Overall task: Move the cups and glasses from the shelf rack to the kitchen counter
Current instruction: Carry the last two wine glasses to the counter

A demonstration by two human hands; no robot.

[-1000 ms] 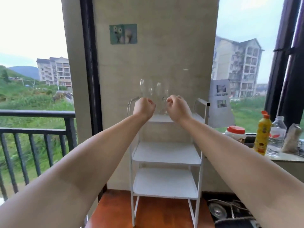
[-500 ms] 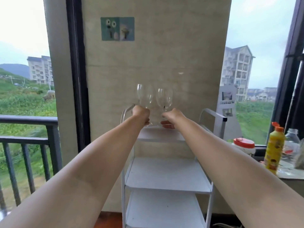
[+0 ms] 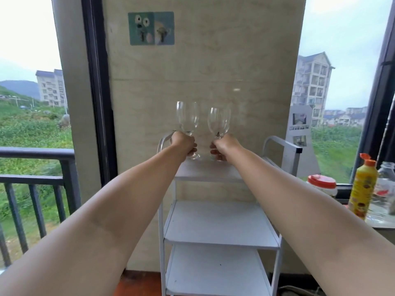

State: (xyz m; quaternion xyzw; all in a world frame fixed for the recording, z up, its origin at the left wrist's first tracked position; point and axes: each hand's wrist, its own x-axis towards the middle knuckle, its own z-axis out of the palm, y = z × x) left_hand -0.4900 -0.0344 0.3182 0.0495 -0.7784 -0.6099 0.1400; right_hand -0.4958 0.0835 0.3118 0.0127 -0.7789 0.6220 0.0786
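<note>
A beige marble-look wall panel point(image 3: 198, 77) fills the centre, with 2 small cartoon stickers point(image 3: 151, 28) near its top. Dark-framed windows point(image 3: 97, 86) flank it, showing grey daylight, green slopes and apartment blocks point(image 3: 311, 82). A dark balcony railing point(image 3: 36, 165) crosses the left. The floor point(image 3: 136, 284) is reddish wood.

two wine glasses point(image 3: 187, 117), one white rack point(image 3: 220, 226), two bottles point(image 3: 363, 186)

Two clear stemmed wine glasses, upright, side by side, bowls near each other but apart. Left glass point(image 3: 187, 117): empty bowl above the curled fingers point(image 3: 190, 146) of the left hand, stem hidden inside them, round foot showing just below. Right glass point(image 3: 219, 122): bowl above the right hand's fingers point(image 3: 215, 151), stem wrapped, foot just beneath. White three-tier shelf rack point(image 3: 220, 229) under both feet; contact with its top tier unclear.
</note>
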